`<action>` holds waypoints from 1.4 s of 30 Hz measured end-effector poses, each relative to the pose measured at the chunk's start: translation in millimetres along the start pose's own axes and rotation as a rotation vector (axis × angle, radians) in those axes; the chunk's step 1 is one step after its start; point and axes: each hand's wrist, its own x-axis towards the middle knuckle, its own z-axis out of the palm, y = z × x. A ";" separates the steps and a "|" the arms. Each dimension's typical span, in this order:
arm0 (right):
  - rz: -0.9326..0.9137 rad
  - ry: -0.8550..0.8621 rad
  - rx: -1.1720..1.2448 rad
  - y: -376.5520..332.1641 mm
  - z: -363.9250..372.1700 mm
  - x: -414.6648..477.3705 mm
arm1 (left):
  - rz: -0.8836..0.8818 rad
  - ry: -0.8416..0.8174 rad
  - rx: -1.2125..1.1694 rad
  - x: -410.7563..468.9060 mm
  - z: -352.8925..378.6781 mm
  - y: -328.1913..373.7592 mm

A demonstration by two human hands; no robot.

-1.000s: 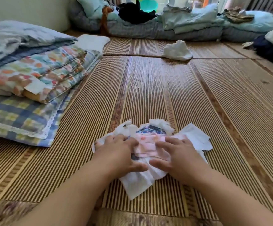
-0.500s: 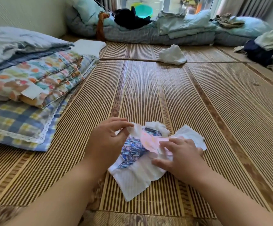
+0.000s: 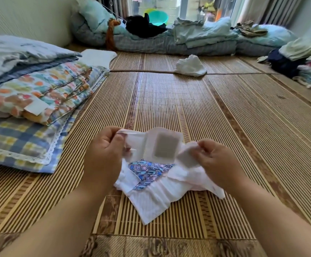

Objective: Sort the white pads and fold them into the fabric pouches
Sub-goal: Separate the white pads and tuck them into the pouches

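Two bare hands lift a white pad point(image 3: 162, 145) over a bamboo mat point(image 3: 225, 112), just above a blue printed pouch point(image 3: 149, 171). Left of the pouch, the left hand point(image 3: 102, 156) pinches the pad's edge between thumb and fingers; right of it, the right hand point(image 3: 217, 162) pinches the opposite flap. Thin, limp and light, the pad likely handles best gripped at its edges. More white pads point(image 3: 151, 203) lie crumpled around the pouch; its contents cannot be seen.
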 end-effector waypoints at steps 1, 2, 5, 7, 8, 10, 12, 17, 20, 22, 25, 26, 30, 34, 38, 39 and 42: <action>-0.003 -0.020 0.056 -2.2 -7.9 0.3 | -0.026 0.019 -0.002 2.1 -3.0 -1.0; 0.004 -0.049 0.118 -4.9 -15.8 0.6 | -0.059 0.018 -0.010 3.9 -5.3 -1.7; 0.057 -0.198 0.207 -7.7 -38.2 1.2 | -0.231 -0.070 -0.078 6.5 -10.2 -2.8; 0.134 -0.328 0.209 -1.6 -52.8 -0.6 | -0.331 -0.137 -0.081 6.3 -11.6 -3.7; 0.191 -0.384 0.223 3.0 -59.6 -2.3 | -0.367 -0.161 -0.071 5.7 -12.0 -4.4; 0.313 -0.450 0.251 13.6 -72.1 -6.2 | -0.419 -0.206 -0.047 3.9 -12.7 -5.1; 0.405 -0.482 0.253 23.0 -82.5 -11.2 | -0.467 -0.277 -0.043 0.0 -13.8 -3.6; 0.487 -0.462 0.172 37.1 -97.5 -27.7 | -0.521 -0.367 -0.056 -18.1 -15.0 0.3; 0.495 -0.450 0.198 39.0 -100.7 -36.8 | -0.614 -0.415 -0.110 -29.6 -13.0 2.3; 0.528 -0.440 0.257 40.1 -102.7 -42.3 | -0.617 -0.499 -0.100 -35.2 -14.3 4.6; 0.524 -0.429 0.245 41.8 -103.6 -49.7 | -0.443 -0.612 0.184 -41.2 -15.7 5.8; 0.517 -0.416 0.237 42.3 -103.4 -52.0 | -0.365 -0.586 0.327 -42.0 -15.9 3.7; 0.521 -0.393 0.263 45.1 -100.5 -56.9 | -0.188 -0.550 0.612 -46.5 -15.7 -4.1; 0.565 -0.403 0.336 46.8 -97.9 -56.9 | -0.258 -0.481 0.562 -47.4 -15.1 -3.9; 0.595 -0.339 0.322 49.5 -98.9 -54.2 | -0.350 -0.508 0.526 -46.4 -21.7 -10.0; 0.607 -0.335 0.317 50.1 -99.8 -53.7 | -0.358 -0.519 0.547 -46.2 -23.8 -11.5; 0.631 -0.344 0.262 53.8 -102.9 -53.3 | -0.404 -0.540 0.575 -46.6 -28.8 -14.4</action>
